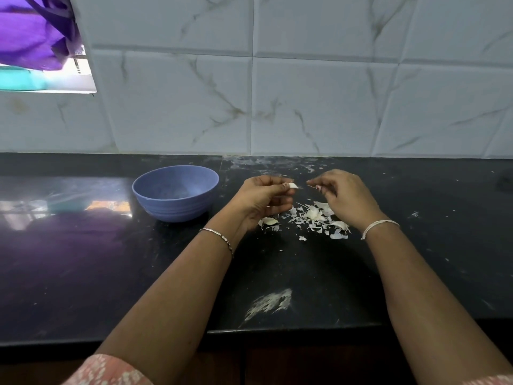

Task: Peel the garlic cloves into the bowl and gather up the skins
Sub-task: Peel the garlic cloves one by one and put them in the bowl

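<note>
My left hand [263,198] pinches a small white garlic clove [293,185] between thumb and fingertips, raised above the black counter. My right hand [344,194] hovers just to the right of it, fingertips pinched on a thin sliver of skin [311,186]. Below and between the hands lies a scatter of white garlic skins [316,218], with what looks like an unpeeled clove [268,221] under my left palm. A blue bowl [144,190] stands to the left of my left hand; its visible inside looks empty.
The black stone counter [83,259] runs wall to wall, with a white smear [270,302] near its front edge [277,330]. Marble-pattern tiles [305,93] rise behind. A window opening with purple cloth [33,34] sits at the upper left.
</note>
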